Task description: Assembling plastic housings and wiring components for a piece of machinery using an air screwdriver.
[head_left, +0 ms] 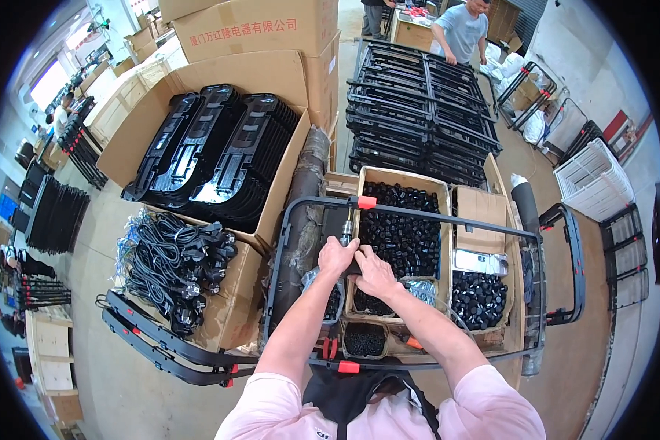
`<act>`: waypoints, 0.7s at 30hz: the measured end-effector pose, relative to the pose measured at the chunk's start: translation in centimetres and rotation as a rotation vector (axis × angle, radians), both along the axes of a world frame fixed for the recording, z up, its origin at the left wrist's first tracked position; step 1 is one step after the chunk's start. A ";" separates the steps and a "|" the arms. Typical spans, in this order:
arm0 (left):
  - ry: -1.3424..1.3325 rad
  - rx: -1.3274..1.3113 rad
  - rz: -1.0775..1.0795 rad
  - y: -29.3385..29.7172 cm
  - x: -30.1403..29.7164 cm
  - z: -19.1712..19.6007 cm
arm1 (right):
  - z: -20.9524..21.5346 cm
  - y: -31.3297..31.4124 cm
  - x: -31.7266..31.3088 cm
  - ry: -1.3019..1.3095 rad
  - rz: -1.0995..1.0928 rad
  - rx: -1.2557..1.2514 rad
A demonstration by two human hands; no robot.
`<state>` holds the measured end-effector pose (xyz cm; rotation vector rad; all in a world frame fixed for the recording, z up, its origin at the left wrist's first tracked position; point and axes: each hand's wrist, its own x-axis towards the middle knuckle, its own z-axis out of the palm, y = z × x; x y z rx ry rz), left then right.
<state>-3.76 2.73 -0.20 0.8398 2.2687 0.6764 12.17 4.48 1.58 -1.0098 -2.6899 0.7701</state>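
Both my hands are closed around a power drill [346, 230], its body mostly hidden under my fingers. My left hand [334, 257] wraps it near the chuck, and my right hand [376, 273] grips just behind and to the right. The drill points away from me, at the far rail of a black rectangular frame [458, 221] with rounded corners. Its tip is close to a red clip [367, 202] on that rail; whether it touches cannot be made out. On the near rail sits another red clip [349, 367], below my forearms.
Beneath the frame are boxes of small black parts [403, 227] and black caps [479, 302]. At left stand a carton of black panels [231, 147] and bundled power cords [176, 264]. Stacked black frames [422, 110] lie ahead, with a person [462, 33] behind them.
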 end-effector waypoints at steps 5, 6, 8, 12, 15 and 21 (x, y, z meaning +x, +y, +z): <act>0.068 0.012 -0.049 -0.7 0.0 -0.2 | 1.2 -0.6 0.3 -0.019 0.001 0.035; 0.071 0.009 -0.056 -0.7 0.2 -0.1 | 1.4 -0.6 0.5 -0.015 -0.006 0.031; 0.135 0.025 -0.127 -1.0 1.2 0.3 | 1.6 -0.6 1.4 -0.135 -0.007 -0.011; 0.219 0.093 -0.116 -0.8 3.1 1.0 | 2.0 -0.3 3.1 -0.077 -0.002 0.062; 0.229 0.082 -0.166 -0.4 3.9 1.5 | 1.4 0.5 4.0 -0.089 -0.037 0.012; 0.261 0.111 -0.158 -0.1 4.3 1.7 | 1.2 1.0 4.1 -0.078 -0.050 -0.004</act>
